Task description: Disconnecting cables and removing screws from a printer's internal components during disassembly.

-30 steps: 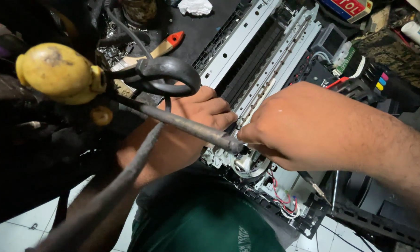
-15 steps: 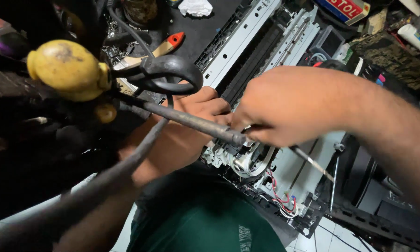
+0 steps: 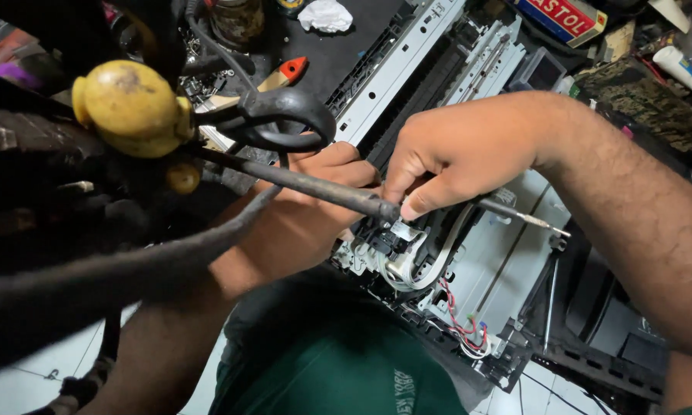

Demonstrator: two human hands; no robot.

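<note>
Teardown well advanced, by the look of it: opened grey-and-black plastic printer chassis (image 3: 507, 269) lies across the lap, covers off, grey metal rail (image 3: 396, 73) and red-and-white wire bundle (image 3: 461, 319) exposed. Right hand (image 3: 469, 150) is pinched shut around the long dark metal screwdriver shaft (image 3: 315, 188), thumb and fingertips clamped near the small white-and-black plastic mechanism (image 3: 396, 250); its worn yellow round handle (image 3: 131, 107) sticks out at upper left. Left hand (image 3: 307, 219) sits under the shaft, against the chassis edge; whether it grips anything I cannot tell. Black-handled scissors (image 3: 284, 119) lie just behind. Mechanism still seated in the chassis, so extraction looks unfinished.
</note>
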